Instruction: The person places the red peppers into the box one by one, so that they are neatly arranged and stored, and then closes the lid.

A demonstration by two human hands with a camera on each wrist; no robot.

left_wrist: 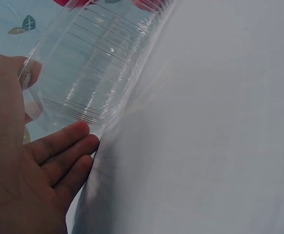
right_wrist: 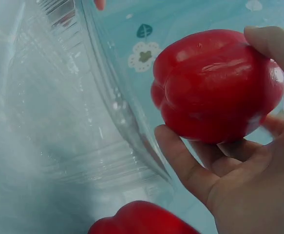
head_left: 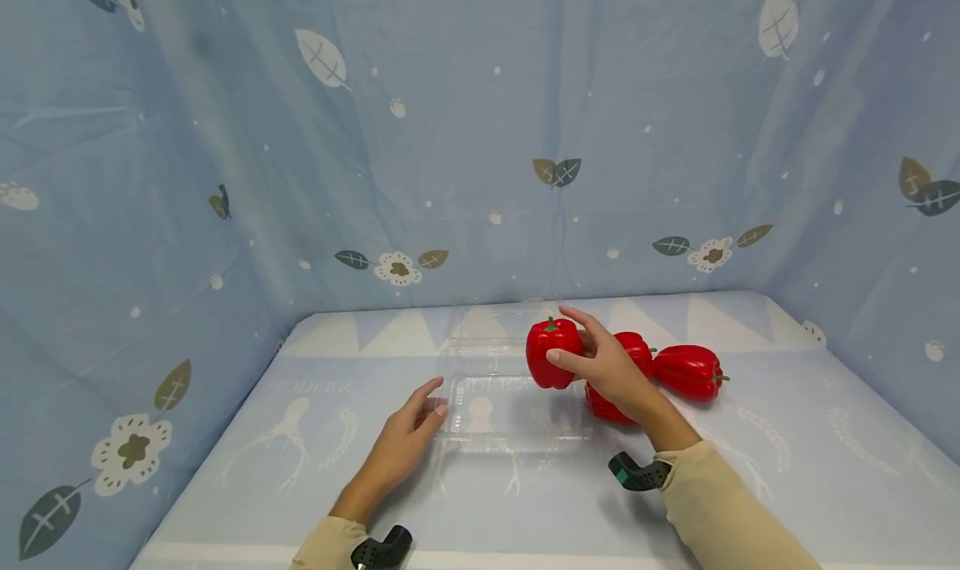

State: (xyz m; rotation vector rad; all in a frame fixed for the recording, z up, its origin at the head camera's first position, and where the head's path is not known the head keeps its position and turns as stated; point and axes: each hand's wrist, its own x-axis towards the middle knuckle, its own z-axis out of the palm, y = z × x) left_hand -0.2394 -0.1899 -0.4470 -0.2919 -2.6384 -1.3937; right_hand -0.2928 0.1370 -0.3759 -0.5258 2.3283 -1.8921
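On a pale, patterned tabletop (head_left: 525, 503), a clear plastic container (head_left: 517, 412) stands with its top uncovered, a bare hand on either side. To its right, the right hand (head_left: 607, 370) grips a glossy red bell pepper (head_left: 551, 353), fingers and thumb curled around it, green stem upward. The pepper is raised near the container's back right corner. Against the container's left end, the left hand (head_left: 401, 445) has nearly straight, relaxed fingers; it seems to steady the rim, though I cannot tell whether it presses.

The step in hand looks like bringing this pepper to the container. The next move would call for lowering it inside the rim while the left hand keeps the light plastic from sliding.

Right of the container, another pepper (head_left: 690, 373) lies on its side. Nearer the container, red skin (head_left: 633, 349) shows behind the right hand, and a red patch (head_left: 606, 407) shows in front; whether that is one pepper or two is hidden. Behind the container, a faint transparent shape, perhaps its lid, is hard to make out. Both wrist views cut off other red peppers at their edges.
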